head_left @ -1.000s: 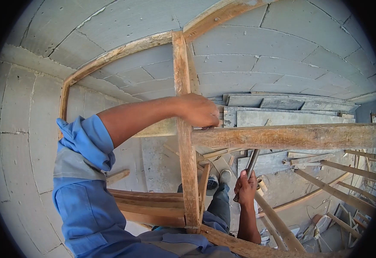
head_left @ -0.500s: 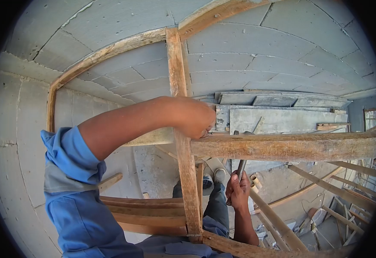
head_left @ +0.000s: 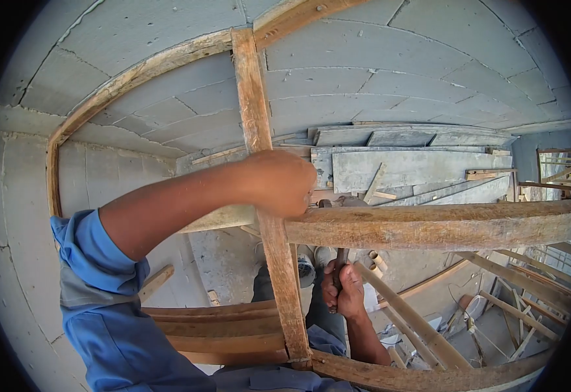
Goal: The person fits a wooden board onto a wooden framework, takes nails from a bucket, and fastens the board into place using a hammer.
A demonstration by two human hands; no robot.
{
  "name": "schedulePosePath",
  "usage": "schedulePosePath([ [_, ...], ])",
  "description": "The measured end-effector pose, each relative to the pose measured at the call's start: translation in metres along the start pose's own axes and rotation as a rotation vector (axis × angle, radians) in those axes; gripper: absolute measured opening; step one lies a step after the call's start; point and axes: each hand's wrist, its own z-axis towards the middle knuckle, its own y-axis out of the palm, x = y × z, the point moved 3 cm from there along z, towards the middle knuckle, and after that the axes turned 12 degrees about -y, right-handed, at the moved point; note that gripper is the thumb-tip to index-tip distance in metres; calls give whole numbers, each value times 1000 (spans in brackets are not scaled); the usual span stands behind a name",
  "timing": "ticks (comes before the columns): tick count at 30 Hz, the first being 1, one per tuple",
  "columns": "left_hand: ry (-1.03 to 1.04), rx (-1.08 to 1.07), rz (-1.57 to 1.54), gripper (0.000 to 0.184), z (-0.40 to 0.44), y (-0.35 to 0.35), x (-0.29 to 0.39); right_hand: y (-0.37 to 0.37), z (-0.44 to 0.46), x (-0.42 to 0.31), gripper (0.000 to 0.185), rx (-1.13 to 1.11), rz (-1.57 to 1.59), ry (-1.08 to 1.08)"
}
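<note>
My left hand (head_left: 284, 183) reaches over the upright wooden post (head_left: 251, 91), closed in a pinch where the post meets a horizontal beam (head_left: 429, 225). A thin nail (head_left: 313, 204) sticks out from its fingertips, partly hidden, just above the beam's left end. Below the beam, my right hand (head_left: 345, 289) is wrapped round the handle of a hammer (head_left: 343, 256). The handle passes behind the beam, and the hammer head shows above its top edge, close to the nail and pointing at it.
Grey boards (head_left: 423, 168) lie stacked along the far wall. Several loose timbers (head_left: 423, 320) slant across the lower right. More beams (head_left: 220, 326) run below my left arm. A curved wooden frame (head_left: 135, 75) follows the block wall.
The hammer and my right hand have moved left, bringing the hammer head nearer to the nail. My left hand keeps its pinch. The whole view has shifted slightly.
</note>
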Motion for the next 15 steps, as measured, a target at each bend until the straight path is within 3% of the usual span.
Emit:
schedulePosePath([
  [5,-8,-154,-58,26,9,-6,1,5,4,10,51,-14,21,28],
  [11,-9,-54,-25,23,2,-4,3,19,6,12,52,6,-17,-5],
  [15,-26,133,-40,18,-10,9,7,28,4,20,47,18,-19,1],
])
